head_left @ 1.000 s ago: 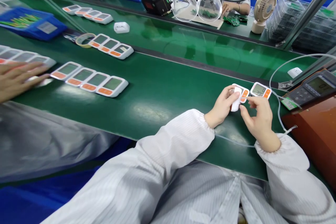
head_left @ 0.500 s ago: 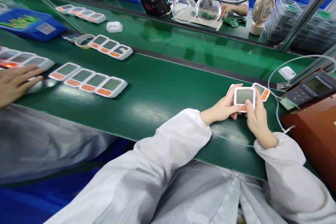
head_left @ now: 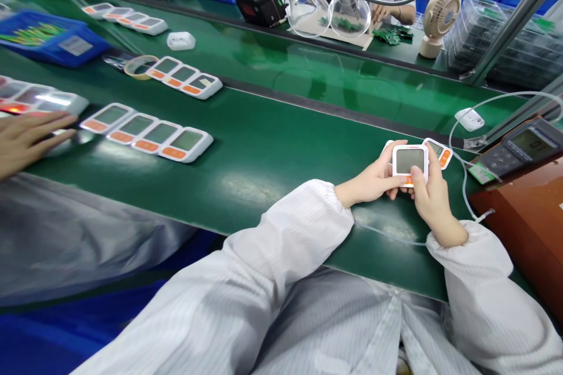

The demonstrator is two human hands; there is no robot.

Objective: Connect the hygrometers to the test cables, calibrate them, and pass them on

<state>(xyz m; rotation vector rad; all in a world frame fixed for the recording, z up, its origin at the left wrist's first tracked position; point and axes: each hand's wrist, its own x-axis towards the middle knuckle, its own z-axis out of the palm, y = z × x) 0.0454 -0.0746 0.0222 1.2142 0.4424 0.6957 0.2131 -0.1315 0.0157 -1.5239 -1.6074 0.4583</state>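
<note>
Both hands, left and right, grasp one meter, screen up, seemingly blank; four more wait at nine o'clock.

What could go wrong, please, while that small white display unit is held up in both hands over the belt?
The display unit is pinched only at its edges by the left hand and right hand, so it could slip onto the green belt. A second unit lies right behind and might get knocked. The thin white cable loops close to the right wrist and could snag.
</note>
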